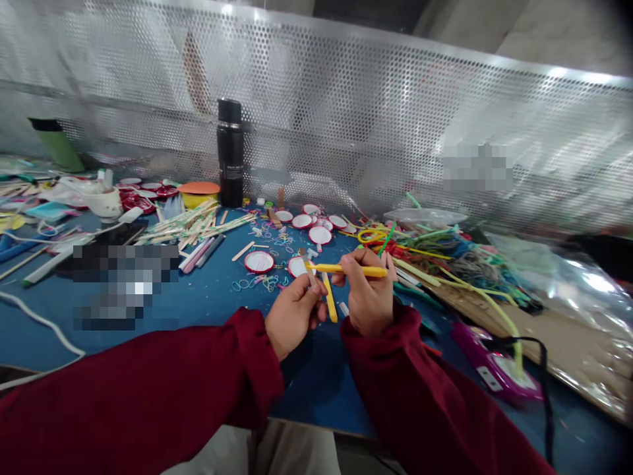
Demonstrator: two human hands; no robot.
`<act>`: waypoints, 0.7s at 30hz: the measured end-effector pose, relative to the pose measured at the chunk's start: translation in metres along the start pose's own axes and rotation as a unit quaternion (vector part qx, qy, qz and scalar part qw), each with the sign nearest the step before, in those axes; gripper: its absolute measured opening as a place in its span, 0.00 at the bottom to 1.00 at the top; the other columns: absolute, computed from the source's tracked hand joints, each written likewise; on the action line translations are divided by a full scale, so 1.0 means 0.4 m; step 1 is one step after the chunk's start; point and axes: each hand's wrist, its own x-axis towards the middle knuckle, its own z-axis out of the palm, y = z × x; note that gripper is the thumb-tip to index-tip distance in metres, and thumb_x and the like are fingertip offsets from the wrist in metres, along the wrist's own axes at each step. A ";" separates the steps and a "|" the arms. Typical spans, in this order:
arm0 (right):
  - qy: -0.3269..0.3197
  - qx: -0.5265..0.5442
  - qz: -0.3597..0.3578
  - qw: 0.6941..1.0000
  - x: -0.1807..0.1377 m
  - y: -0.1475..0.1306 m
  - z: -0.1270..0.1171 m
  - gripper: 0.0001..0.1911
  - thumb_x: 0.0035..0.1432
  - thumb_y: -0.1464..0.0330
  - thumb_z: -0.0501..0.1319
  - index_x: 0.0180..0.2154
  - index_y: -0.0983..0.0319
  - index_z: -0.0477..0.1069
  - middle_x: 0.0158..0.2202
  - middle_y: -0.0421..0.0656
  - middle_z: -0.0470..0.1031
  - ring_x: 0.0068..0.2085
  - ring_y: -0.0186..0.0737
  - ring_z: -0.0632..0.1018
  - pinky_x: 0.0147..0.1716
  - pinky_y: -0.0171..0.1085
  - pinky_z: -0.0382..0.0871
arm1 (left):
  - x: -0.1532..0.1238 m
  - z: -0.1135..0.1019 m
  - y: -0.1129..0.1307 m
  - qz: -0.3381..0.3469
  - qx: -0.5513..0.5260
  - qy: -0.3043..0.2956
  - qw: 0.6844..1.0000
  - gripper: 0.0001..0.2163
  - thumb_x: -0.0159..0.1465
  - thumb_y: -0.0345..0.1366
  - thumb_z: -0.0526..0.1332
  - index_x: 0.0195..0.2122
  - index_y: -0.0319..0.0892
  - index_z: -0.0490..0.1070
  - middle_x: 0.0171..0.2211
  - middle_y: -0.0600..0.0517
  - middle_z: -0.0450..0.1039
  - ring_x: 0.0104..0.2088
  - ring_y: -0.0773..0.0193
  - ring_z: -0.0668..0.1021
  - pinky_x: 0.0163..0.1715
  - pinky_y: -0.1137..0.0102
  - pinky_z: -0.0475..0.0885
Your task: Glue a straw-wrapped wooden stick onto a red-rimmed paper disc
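Above the blue table, my left hand [293, 315] is closed, its thumb and fingers pinching a small flat brownish stick [305, 256] that points up. My right hand [368, 297] is closed around a slim yellow pen [363, 270], held nearly level. The pen's narrow tip points left and meets or nearly meets the stick. A second yellow piece [330, 302] slants down beside my left fingertips; whether they hold it I cannot tell. Just beyond the hands lie round white discs with red rims, one [259, 262] to the left and another [298, 266] partly behind the stick.
Small coloured rubber bands [267, 282] are scattered around the discs. Further left are a pile of wooden sticks [192, 224], pens [202, 254] and a black bottle [231, 155]. Rightward lie tangled coloured cords [450, 254] and a purple power strip [494, 363]. A perforated metal panel [316, 112] stands behind.
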 end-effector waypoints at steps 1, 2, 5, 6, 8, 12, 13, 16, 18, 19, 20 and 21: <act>0.002 -0.002 0.001 1.000 0.002 0.002 0.000 0.11 0.60 0.65 0.59 0.25 0.59 0.67 0.17 0.35 0.72 0.19 0.33 0.73 0.22 0.33 0.67 | 0.001 -0.001 -0.002 0.001 -0.001 0.001 1.000 0.11 0.66 0.45 0.56 0.36 0.42 0.64 0.18 0.59 0.64 0.16 0.72 0.63 0.17 0.78 0.56; 0.008 -0.001 0.000 1.000 0.003 0.004 -0.001 0.11 0.60 0.64 0.59 0.25 0.59 0.67 0.17 0.35 0.72 0.19 0.33 0.73 0.22 0.33 0.67 | 0.001 -0.001 -0.003 0.002 -0.003 0.004 1.000 0.12 0.66 0.46 0.56 0.35 0.42 0.63 0.18 0.59 0.64 0.16 0.72 0.63 0.17 0.78 0.56; 0.041 0.020 -0.012 0.999 0.007 0.012 -0.003 0.11 0.60 0.64 0.60 0.26 0.59 0.67 0.17 0.34 0.71 0.19 0.33 0.72 0.22 0.34 0.66 | 0.000 -0.001 -0.004 0.004 -0.005 0.010 1.000 0.12 0.66 0.47 0.56 0.35 0.43 0.63 0.18 0.59 0.64 0.17 0.72 0.63 0.17 0.77 0.56; 0.046 0.028 -0.015 0.998 0.007 0.012 -0.003 0.11 0.60 0.64 0.60 0.26 0.59 0.67 0.17 0.34 0.71 0.19 0.34 0.72 0.22 0.34 0.66 | 0.000 -0.001 -0.004 0.003 -0.005 0.010 1.000 0.12 0.66 0.47 0.56 0.36 0.43 0.63 0.18 0.59 0.64 0.17 0.72 0.63 0.17 0.77 0.56; 0.033 0.033 -0.010 0.999 0.005 0.008 -0.004 0.11 0.61 0.64 0.59 0.26 0.59 0.67 0.17 0.35 0.71 0.19 0.34 0.73 0.22 0.34 0.66 | -0.002 0.000 -0.002 -0.001 -0.002 0.005 1.000 0.12 0.67 0.46 0.56 0.36 0.43 0.63 0.18 0.59 0.64 0.17 0.72 0.63 0.17 0.77 0.56; -0.006 0.010 0.016 1.000 0.002 -0.005 -0.003 0.12 0.60 0.65 0.59 0.25 0.58 0.67 0.17 0.35 0.71 0.20 0.34 0.73 0.22 0.33 0.67 | -0.003 0.000 0.000 0.002 0.005 0.002 1.000 0.12 0.67 0.46 0.56 0.36 0.42 0.63 0.18 0.59 0.64 0.16 0.72 0.62 0.18 0.77 0.56; -0.002 0.009 0.020 1.000 0.002 -0.005 -0.003 0.12 0.60 0.65 0.59 0.25 0.58 0.67 0.17 0.35 0.71 0.20 0.34 0.73 0.22 0.33 0.67 | -0.003 0.001 0.000 0.003 0.006 0.003 1.000 0.12 0.67 0.46 0.56 0.35 0.42 0.63 0.18 0.59 0.64 0.16 0.72 0.62 0.17 0.77 0.55; 0.033 0.040 0.020 0.998 0.004 0.004 -0.003 0.11 0.60 0.64 0.60 0.25 0.58 0.66 0.17 0.34 0.70 0.20 0.34 0.72 0.22 0.33 0.66 | -0.004 0.002 0.002 0.003 0.004 0.003 1.000 0.12 0.67 0.47 0.56 0.35 0.43 0.63 0.18 0.59 0.64 0.17 0.72 0.63 0.17 0.77 0.55; 0.039 0.070 0.016 0.997 0.004 0.011 -0.004 0.11 0.60 0.63 0.60 0.26 0.58 0.66 0.17 0.34 0.69 0.20 0.34 0.72 0.22 0.33 0.66 | -0.005 0.002 0.003 0.002 0.004 0.001 1.000 0.12 0.67 0.47 0.56 0.36 0.43 0.63 0.18 0.59 0.64 0.17 0.71 0.63 0.18 0.77 0.56; 0.031 0.074 0.016 0.997 0.004 0.012 -0.004 0.11 0.60 0.62 0.60 0.26 0.58 0.66 0.17 0.34 0.69 0.20 0.34 0.72 0.22 0.34 0.66 | -0.006 0.002 0.004 0.002 0.004 -0.001 1.000 0.12 0.67 0.47 0.56 0.36 0.43 0.63 0.19 0.59 0.64 0.17 0.71 0.63 0.18 0.77 0.56; 0.018 0.068 0.018 0.997 0.003 0.012 -0.004 0.11 0.60 0.63 0.60 0.26 0.58 0.66 0.17 0.34 0.70 0.20 0.34 0.72 0.23 0.34 0.66 | -0.006 0.002 0.004 0.002 0.006 -0.003 1.000 0.12 0.67 0.46 0.56 0.36 0.43 0.63 0.19 0.59 0.64 0.17 0.71 0.63 0.18 0.77 0.57; 0.005 0.055 0.021 0.998 0.003 0.010 -0.004 0.12 0.60 0.63 0.59 0.26 0.58 0.66 0.17 0.35 0.70 0.20 0.33 0.72 0.23 0.34 0.66 | -0.006 0.002 0.003 0.003 0.007 -0.003 1.000 0.12 0.67 0.46 0.56 0.36 0.43 0.63 0.19 0.59 0.64 0.17 0.71 0.63 0.18 0.77 0.57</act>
